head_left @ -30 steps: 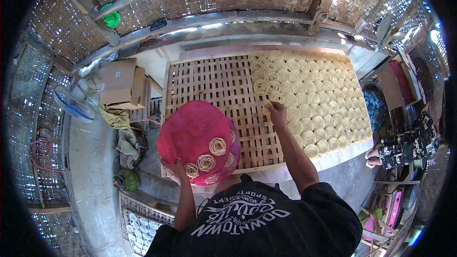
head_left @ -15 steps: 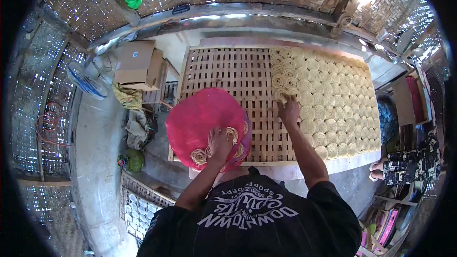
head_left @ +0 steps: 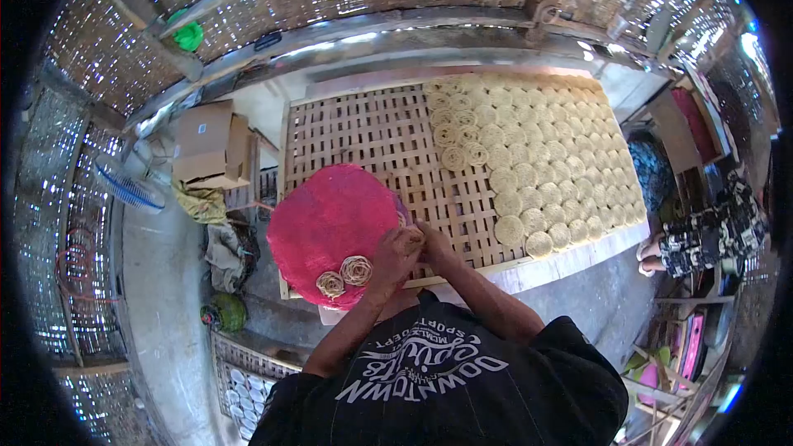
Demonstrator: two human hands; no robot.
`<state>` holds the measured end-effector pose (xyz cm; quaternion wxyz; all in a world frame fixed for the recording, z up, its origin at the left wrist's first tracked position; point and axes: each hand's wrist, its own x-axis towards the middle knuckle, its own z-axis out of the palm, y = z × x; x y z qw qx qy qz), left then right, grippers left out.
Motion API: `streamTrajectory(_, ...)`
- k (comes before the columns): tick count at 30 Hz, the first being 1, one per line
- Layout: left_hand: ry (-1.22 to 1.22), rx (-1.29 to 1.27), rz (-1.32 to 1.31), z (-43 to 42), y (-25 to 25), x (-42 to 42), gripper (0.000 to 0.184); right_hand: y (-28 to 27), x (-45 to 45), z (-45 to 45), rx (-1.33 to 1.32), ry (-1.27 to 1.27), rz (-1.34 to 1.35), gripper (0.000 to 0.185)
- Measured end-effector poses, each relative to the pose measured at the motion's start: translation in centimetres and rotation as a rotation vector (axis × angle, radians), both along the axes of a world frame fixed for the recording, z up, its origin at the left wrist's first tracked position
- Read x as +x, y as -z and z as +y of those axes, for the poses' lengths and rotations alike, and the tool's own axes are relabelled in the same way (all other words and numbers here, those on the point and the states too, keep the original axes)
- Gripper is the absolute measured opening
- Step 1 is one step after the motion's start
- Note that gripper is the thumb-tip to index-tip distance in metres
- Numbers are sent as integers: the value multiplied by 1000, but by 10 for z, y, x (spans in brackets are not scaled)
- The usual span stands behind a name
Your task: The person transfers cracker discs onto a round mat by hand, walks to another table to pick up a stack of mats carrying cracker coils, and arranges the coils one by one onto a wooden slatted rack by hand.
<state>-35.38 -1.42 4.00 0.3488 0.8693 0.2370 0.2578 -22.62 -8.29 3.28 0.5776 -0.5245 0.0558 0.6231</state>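
Note:
A round red-pink tray or cushion-like surface (head_left: 330, 223) lies before me, at the near left of a slatted lattice rack (head_left: 355, 132). Two loose coiled noodle-like rounds (head_left: 357, 270) rest near its front edge. At its right edge my left hand (head_left: 398, 253) is closed, fingers curled around something tan that I cannot make out. Right against it, my right hand (head_left: 434, 249) has its fingers bent in, partly hidden by the left. Rows of pale yellow coiled rounds (head_left: 545, 149) cover the right part of the rack; looser, open-looking coils (head_left: 454, 158) form its left border.
A cardboard box (head_left: 202, 142) and a blue fan (head_left: 128, 182) stand at the left. Below them are a green gas cylinder (head_left: 223, 312) and another rack (head_left: 239, 380) with pale rounds. At the right, a person in patterned clothing (head_left: 710, 227) is beside the rack.
My right hand has left the coil at the rack's left border and come back beside my left hand. That coil now lies on the lattice. The whole view has shifted slightly.

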Motion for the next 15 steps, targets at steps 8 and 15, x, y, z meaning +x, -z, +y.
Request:
streamTrajectory(8,-270,-822,39,17,25,51,30,2,55,-19,231,6,-396,22)
streamTrajectory(15,-99,-609,204,29,31,109,31,14,94,-28,142,-10,-1147,33)
